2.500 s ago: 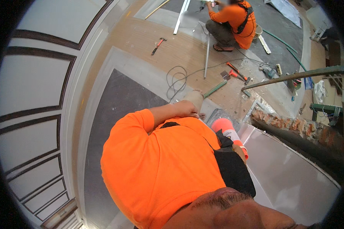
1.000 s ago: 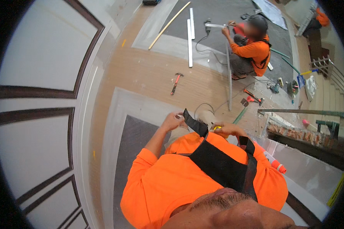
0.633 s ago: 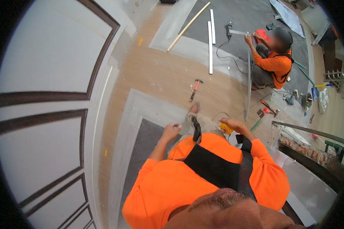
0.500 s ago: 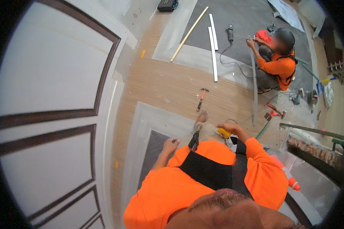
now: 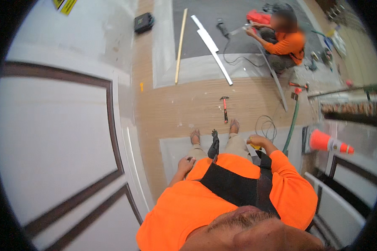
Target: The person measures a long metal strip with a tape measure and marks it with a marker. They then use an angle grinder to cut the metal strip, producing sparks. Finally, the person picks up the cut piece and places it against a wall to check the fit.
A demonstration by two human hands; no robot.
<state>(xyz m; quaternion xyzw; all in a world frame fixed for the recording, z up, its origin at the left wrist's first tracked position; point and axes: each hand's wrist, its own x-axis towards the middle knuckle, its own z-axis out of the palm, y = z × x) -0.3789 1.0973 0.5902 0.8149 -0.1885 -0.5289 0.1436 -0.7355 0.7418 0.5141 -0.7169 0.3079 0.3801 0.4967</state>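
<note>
My right hand (image 5: 257, 140) is wrapped round a yellow tape measure (image 5: 254, 146), held low at my right thigh; the hand covers most of its case. My left hand (image 5: 186, 163) hangs beside my left thigh with loosely bent fingers, and nothing shows in it. On the wood-look floor ahead of my bare feet lies a claw hammer (image 5: 225, 109) with a red and black handle, out of reach of both hands. A dark tool or holder (image 5: 214, 144) hangs at the front of my waist.
A co-worker (image 5: 285, 44) crouches at the far right, holding a long strip (image 5: 276, 77). Nearby lie a corded power tool (image 5: 222, 28), white strips (image 5: 209, 44) and a wooden strip (image 5: 181, 46). A cone (image 5: 324, 141), green hose (image 5: 292, 121) and coiled cable (image 5: 266, 125) are right; a panelled wall (image 5: 63, 125) stands left.
My view has turned and shifted, so the floor items sit elsewhere in the picture. Both my feet now show, and the cone is in fuller view. The tape measure stays in my right hand.
</note>
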